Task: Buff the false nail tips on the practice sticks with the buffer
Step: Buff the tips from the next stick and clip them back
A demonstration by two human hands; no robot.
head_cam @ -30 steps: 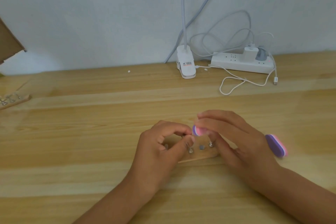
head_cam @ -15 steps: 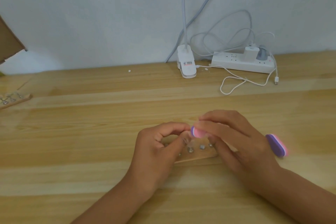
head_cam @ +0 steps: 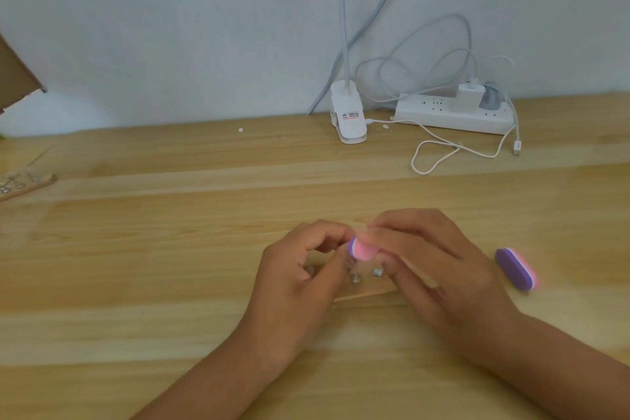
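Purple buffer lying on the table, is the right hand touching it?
Apart. The head view shows a strip of bare table between the purple buffer and the right hand.

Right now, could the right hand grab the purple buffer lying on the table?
Probably yes: the purple buffer lies on bare table just beside the right hand, nothing between them. But that hand is holding a pink buffer.

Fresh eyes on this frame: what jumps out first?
The two hands meeting at centre-front: the right hand pinches a pink-and-purple buffer next to the curled fingers of the left hand, over a wooden practice stick with small metal clips. A second buffer lies on the table to the right; a white power strip with looping cables sits by the back wall.
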